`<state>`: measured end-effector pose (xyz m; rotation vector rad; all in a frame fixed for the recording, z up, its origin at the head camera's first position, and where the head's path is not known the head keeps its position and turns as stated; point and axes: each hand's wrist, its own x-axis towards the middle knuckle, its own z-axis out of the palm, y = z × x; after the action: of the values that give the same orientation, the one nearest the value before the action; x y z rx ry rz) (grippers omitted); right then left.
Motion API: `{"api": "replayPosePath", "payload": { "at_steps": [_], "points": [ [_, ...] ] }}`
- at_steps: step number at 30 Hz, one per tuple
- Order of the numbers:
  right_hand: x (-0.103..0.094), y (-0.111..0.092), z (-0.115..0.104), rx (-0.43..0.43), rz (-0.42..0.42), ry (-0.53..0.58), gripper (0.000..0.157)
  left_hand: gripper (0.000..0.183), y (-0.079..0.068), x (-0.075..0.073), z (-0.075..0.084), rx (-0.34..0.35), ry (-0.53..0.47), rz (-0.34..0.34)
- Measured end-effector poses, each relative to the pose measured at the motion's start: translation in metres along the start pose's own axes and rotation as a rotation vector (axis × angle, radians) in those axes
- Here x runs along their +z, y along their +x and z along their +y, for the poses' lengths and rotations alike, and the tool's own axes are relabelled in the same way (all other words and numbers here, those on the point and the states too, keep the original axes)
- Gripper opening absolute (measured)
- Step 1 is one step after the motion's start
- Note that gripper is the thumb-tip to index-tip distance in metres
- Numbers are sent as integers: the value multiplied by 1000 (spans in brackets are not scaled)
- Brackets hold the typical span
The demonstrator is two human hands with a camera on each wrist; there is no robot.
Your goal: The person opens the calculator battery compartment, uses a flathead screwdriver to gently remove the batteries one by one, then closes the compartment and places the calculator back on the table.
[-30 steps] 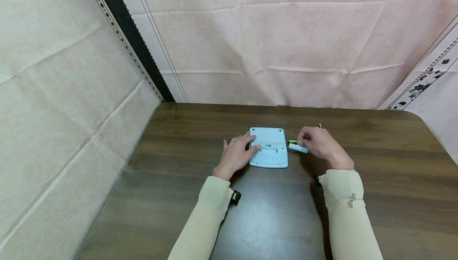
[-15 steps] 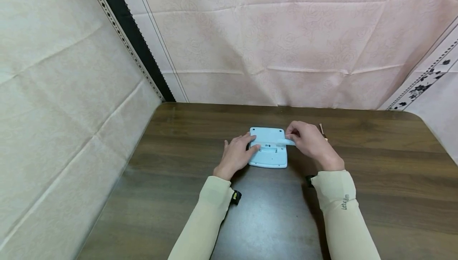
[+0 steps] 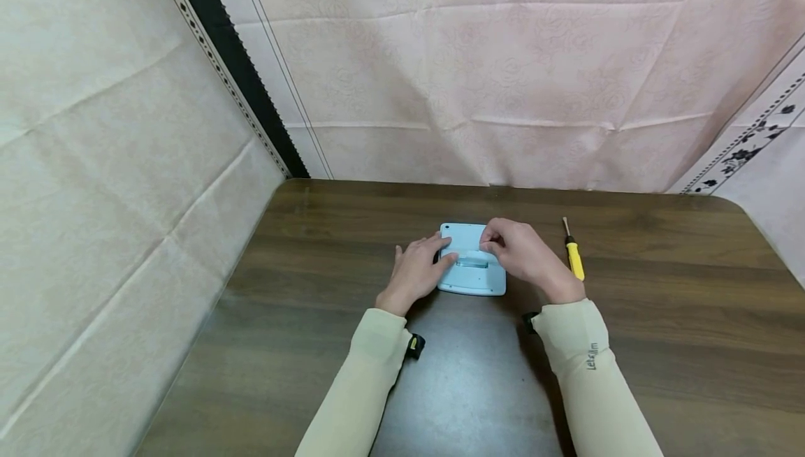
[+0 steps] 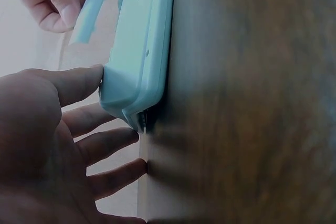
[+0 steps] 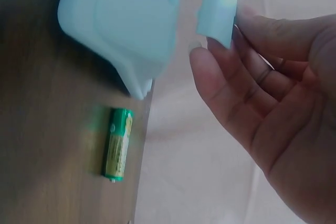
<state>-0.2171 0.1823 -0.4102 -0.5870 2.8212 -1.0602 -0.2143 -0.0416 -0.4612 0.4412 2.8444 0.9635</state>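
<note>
A light-blue device (image 3: 468, 279), shaped like a desk calculator, lies back side up on the table. My left hand (image 3: 415, 272) rests at its left edge; in the left wrist view the fingers are spread and nearly straight, the thumb touching the back. Above the device, my right hand (image 3: 522, 251) pinches a narrow light-blue battery cover (image 5: 219, 6) between thumb and fingers. Both wrist views show this cover (image 4: 89, 14) held apart from the back. In the head view the right hand mostly hides it. A green battery (image 5: 118, 144) lies on the table beside the device.
A yellow-handled screwdriver (image 3: 574, 258) lies on the wooden table (image 3: 679, 317), just right of my right hand. Pale patterned cloth (image 3: 503, 93) hangs behind the table's far edge, and more covers the left side.
My right hand has moved left with the battery cover, from beside the device to over its back. The screwdriver has come into fuller view. My left hand has stayed in place.
</note>
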Motion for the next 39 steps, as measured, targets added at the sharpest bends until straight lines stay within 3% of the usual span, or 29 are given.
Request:
{"api": "replayPosePath", "payload": {
  "at_steps": [12, 27, 39],
  "points": [
    [13, 5, -1, -46, -11, -27, 9, 49, 1, 1, -1, 5, 2, 3],
    [17, 7, -1, -25, -35, -84, 4, 48, 0, 1, -1, 2, -8, 2],
    [20, 8, 0, -46, 14, -133, 6, 48, -1, 0, -1, 3, -7, 4]
  ]
}}
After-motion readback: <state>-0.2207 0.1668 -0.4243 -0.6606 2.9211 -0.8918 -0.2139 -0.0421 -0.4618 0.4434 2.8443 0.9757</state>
